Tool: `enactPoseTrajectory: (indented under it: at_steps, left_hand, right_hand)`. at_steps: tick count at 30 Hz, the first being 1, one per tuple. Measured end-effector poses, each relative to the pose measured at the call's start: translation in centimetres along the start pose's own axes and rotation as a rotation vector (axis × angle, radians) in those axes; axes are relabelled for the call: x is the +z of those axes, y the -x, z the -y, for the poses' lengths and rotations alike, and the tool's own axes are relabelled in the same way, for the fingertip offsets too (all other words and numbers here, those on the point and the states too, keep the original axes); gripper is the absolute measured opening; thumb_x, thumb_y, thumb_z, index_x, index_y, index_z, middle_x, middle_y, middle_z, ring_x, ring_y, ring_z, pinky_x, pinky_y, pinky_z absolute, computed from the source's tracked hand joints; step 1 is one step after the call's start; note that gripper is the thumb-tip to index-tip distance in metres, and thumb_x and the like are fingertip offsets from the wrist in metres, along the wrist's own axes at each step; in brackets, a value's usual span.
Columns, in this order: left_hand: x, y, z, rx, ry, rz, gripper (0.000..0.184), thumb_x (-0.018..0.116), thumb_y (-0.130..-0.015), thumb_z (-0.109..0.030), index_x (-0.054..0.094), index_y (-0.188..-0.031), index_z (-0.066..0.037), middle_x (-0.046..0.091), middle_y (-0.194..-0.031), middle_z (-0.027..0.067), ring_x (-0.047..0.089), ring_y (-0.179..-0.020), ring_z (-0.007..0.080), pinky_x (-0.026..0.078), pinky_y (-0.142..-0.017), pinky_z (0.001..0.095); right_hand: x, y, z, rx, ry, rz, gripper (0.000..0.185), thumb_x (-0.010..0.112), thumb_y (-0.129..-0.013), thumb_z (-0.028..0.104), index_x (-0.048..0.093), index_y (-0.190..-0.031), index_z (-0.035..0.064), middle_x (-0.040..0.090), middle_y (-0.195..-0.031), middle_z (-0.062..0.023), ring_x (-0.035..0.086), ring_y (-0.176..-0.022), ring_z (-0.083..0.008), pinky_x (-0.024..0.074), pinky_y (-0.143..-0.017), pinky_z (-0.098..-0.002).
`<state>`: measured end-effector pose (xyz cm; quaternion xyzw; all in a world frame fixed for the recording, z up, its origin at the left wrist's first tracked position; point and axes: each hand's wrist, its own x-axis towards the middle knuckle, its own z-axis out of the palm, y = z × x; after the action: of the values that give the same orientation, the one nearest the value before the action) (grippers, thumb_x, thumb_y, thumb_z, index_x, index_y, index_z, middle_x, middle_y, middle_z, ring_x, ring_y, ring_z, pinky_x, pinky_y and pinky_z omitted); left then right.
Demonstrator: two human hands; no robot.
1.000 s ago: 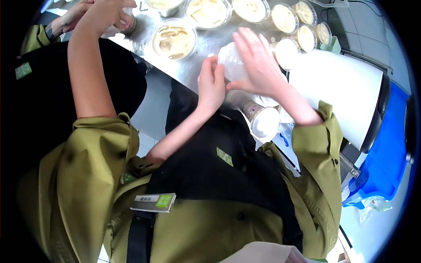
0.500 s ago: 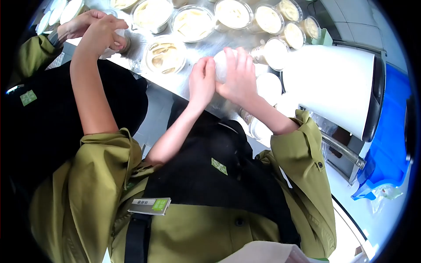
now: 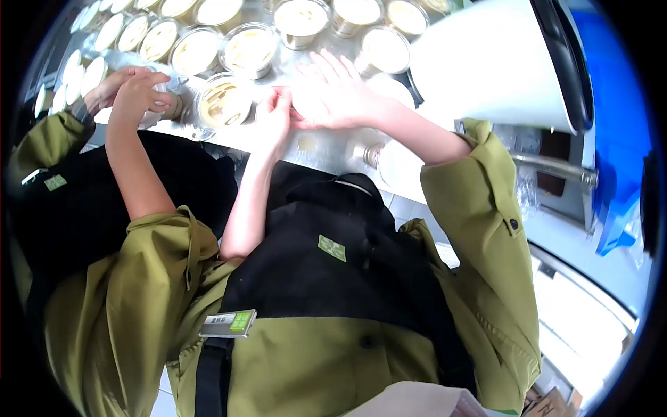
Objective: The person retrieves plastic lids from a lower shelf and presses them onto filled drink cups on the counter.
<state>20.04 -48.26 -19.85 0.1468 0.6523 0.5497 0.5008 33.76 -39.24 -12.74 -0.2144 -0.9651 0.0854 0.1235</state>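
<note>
My left hand (image 3: pixel 274 110) is at the front of the metal counter, its fingertips pinched together at the edge of a glaring white patch. What it holds is washed out by the light. Just to its right is my right hand (image 3: pixel 332 94), palm inward, with fingers stretched out and apart beside the same bright patch. The hands nearly touch at the heel of the right one. Left of my left hand stands a clear round cup (image 3: pixel 225 104) with pale slices in it. Behind my hands is another cup (image 3: pixel 248 50) with creamy contents.
Several more filled cups (image 3: pixel 196 52) cover the counter (image 3: pixel 316 149) at the back and left. A co-worker's hands (image 3: pixel 139 94) are around a cup at the left. A large white appliance (image 3: pixel 486 62) stands right, beside a blue plastic sheet or bin (image 3: pixel 615 139). A metal rail (image 3: pixel 556 169) sticks out below.
The view has shifted, so the cups appear farther left. My right hand's fingers have straightened from around a white round thing. My left hand stays pinched beside it.
</note>
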Motion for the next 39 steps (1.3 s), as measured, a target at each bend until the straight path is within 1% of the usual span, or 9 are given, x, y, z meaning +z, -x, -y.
enactPoseTrajectory:
  at_steps: [2, 6, 8, 11, 15, 22, 23, 32, 39]
  left_hand:
    - [0.3, -0.1, -0.7, -0.020, 0.012, 0.026, 0.033, 0.053, -0.093, -0.020, 0.053, -0.121, -0.003, 0.058, -0.089, 0.0051, 0.055, -0.074, 0.0117, 0.046, -0.064, 0.0252]
    - [0.4, 0.2, -1.9, -0.018, 0.063, 0.101, 0.036, 0.057, -0.090, -0.017, 0.051, -0.124, -0.005, 0.060, -0.095, 0.0055, 0.057, -0.078, 0.0129, 0.046, -0.065, 0.0262]
    - [0.3, 1.0, -2.2, -0.013, 0.091, 0.127, 0.039, 0.058, -0.089, -0.015, 0.049, -0.126, -0.006, 0.061, -0.097, 0.0058, 0.058, -0.080, 0.0135, 0.046, -0.066, 0.0268]
    - [0.3, 2.2, -2.3, 0.027, 0.130, 0.178, 0.044, 0.061, -0.087, -0.012, 0.047, -0.129, -0.007, 0.062, -0.102, 0.0062, 0.060, -0.083, 0.0144, 0.047, -0.066, 0.0275]
    - [0.3, 4.2, -1.5, 0.039, 0.179, 0.169, 0.040, 0.056, -0.093, -0.018, 0.047, -0.128, -0.001, 0.062, -0.103, 0.0049, 0.059, -0.082, 0.0112, 0.048, -0.067, 0.0259]
    - [0.8, 8.0, 0.4, 0.031, 0.208, 0.176, 0.044, 0.060, -0.090, -0.017, 0.044, -0.129, -0.002, 0.060, -0.107, 0.0065, 0.059, -0.086, 0.0121, 0.047, -0.073, 0.0288]
    - [1.3, 8.6, 0.8, 0.025, 0.187, 0.145, 0.033, 0.056, -0.094, -0.020, 0.051, -0.122, -0.004, 0.059, -0.106, 0.0030, 0.056, -0.083, 0.0087, 0.047, -0.067, 0.0241]
    - [1.4, 8.5, 2.0, 0.110, 0.233, 0.107, 0.040, 0.053, -0.091, -0.007, 0.044, -0.130, -0.002, 0.056, -0.116, 0.0064, 0.052, -0.094, 0.0103, 0.044, -0.081, 0.0274]
    - [1.3, 8.7, -0.3, 0.067, 0.038, 0.103, 0.058, 0.051, -0.096, -0.032, 0.027, -0.140, -0.003, 0.049, -0.127, 0.0138, 0.060, -0.099, 0.0230, 0.052, -0.080, 0.0364]
  right_hand:
    - [-3.1, 0.4, 0.6, -0.047, -0.035, 0.007, 0.066, 0.062, -0.082, 0.047, 0.048, -0.130, 0.0032, 0.046, -0.131, -0.0221, 0.039, -0.124, -0.0378, 0.0279, -0.105, -0.0492]
    - [-14.6, 8.3, 5.1, 0.466, -0.852, 0.220, 0.033, 0.059, -0.090, 0.015, 0.056, -0.119, 0.0005, 0.064, -0.105, -0.0117, 0.060, -0.097, -0.0187, 0.0456, -0.086, -0.0306]
    - [-12.9, 14.7, 7.1, 0.537, -0.849, 0.216, 0.015, 0.054, -0.092, 0.009, 0.059, -0.104, 0.0009, 0.064, -0.093, -0.0065, 0.061, -0.090, -0.0133, 0.0468, -0.079, -0.0279]
    - [-5.8, 21.9, 8.9, 0.601, -0.692, 0.241, 0.023, 0.053, -0.084, 0.001, 0.057, -0.107, 0.0018, 0.060, -0.105, -0.0161, 0.058, -0.097, -0.0344, 0.0485, -0.083, -0.0368]
    - [0.5, 25.3, 10.1, 0.515, -0.515, 0.037, 0.028, 0.051, -0.077, -0.004, 0.054, -0.105, -0.0050, 0.058, -0.104, -0.0217, 0.058, -0.097, -0.0362, 0.0488, -0.083, -0.0401]
    - [4.0, 25.0, 9.8, 0.490, -0.306, 0.307, 0.009, 0.052, -0.075, 0.004, 0.052, -0.082, -0.0026, 0.062, -0.080, -0.0183, 0.064, -0.078, -0.0334, 0.0520, -0.064, -0.0435]
    - [4.5, 25.1, 9.5, 0.434, -0.241, 0.350, 0.009, 0.053, -0.076, 0.005, 0.054, -0.081, -0.0025, 0.063, -0.077, -0.0176, 0.065, -0.075, -0.0323, 0.0517, -0.061, -0.0432]
    - [3.1, 23.3, 8.9, 0.458, -0.195, 0.596, 0.013, 0.055, -0.077, 0.009, 0.066, -0.072, 0.0059, 0.067, -0.074, -0.0146, 0.067, -0.073, -0.0279, 0.0509, -0.062, -0.0380]
    - [2.9, 23.9, 8.3, 0.498, -0.179, 0.445, 0.011, 0.055, -0.075, 0.007, 0.062, -0.070, 0.0006, 0.066, -0.070, -0.0168, 0.067, -0.068, -0.0290, 0.0515, -0.055, -0.0377]
